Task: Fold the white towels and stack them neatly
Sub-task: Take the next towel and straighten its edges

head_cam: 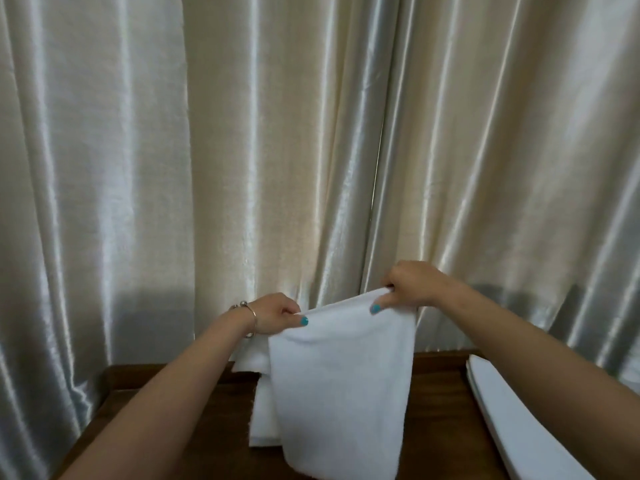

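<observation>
Fingers (pixel 382 301) of the right hand (pixel 412 284), thumbnail painted turquoise, are clamped on the upper right corner of a soft white terry towel (pixel 341 386), while the fingers (pixel 294 319) of the left hand (pixel 275 313), with the same turquoise polish on the thumb, pinch its upper left corner. The two hands hold the top edge raised, the right one higher and farther than the left, so the edge slopes down toward the left. The cloth hangs from that edge in front of the person, doubled, with a second layer showing behind it at the left; its lower end reaches down toward the dark brown wooden tabletop (pixel 440 403), though whether it touches the wood cannot be told. A thin silver bangle (pixel 251 318) circles the left wrist, and both bare forearms stretch in from the near corners of the view. On the right side of the tabletop, partly behind the right forearm, lies a flat stack of folded white towels (pixel 512 420), well apart from the hanging one. Behind the tabletop, on the far side, glossy cream satin curtains (pixel 242 133) fall in long vertical folds across the whole background.
</observation>
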